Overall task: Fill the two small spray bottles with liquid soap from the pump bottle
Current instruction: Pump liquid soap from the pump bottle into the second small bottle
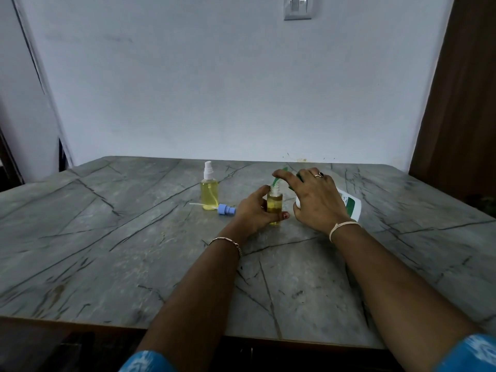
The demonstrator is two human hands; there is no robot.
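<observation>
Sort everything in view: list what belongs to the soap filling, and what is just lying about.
Job:
white pump bottle with green nozzle, held by the right hand
open small clear bottle of yellow soap, gripped by the left hand
small clear spray bottle with white cap, yellow-filled
loose blue spray cap with tube

Not the job:
grey veined stone table
silver wall switch plate

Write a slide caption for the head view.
Left hand holds the uncapped spray bottle; right hand grips the tilted pump bottle.

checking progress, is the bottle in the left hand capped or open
Open: the small bottle has no cap; a blue spray cap lies on the table.
</observation>
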